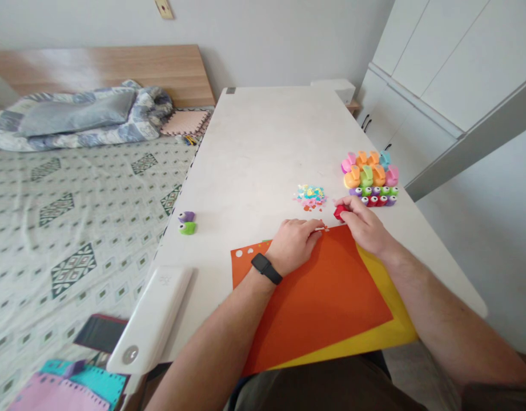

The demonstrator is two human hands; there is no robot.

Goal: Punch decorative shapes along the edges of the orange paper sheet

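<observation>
My right hand point(368, 228) grips a small red craft punch point(340, 213) between thumb and fingers, just past the far edge of an orange sheet point(326, 297). On that sheet's far edge rests my left hand point(293, 244), wearing a black watch, its index finger and thumb stretched out and apart. Small orange cut-outs point(326, 228) lie by its fingertips. Punched holes show in the sheet's far left corner. A yellow sheet point(389, 297) sticks out from underneath. Beyond the hands is a pile of coloured paper bits point(312, 194).
Rows of colourful craft punches point(369, 177) stand at the right. Purple point(187, 216) and green point(188, 228) punches sit at the table's left side. A long white device point(153, 317) lies at the near left edge. Left of the white table point(275, 131) is a bed point(91, 194).
</observation>
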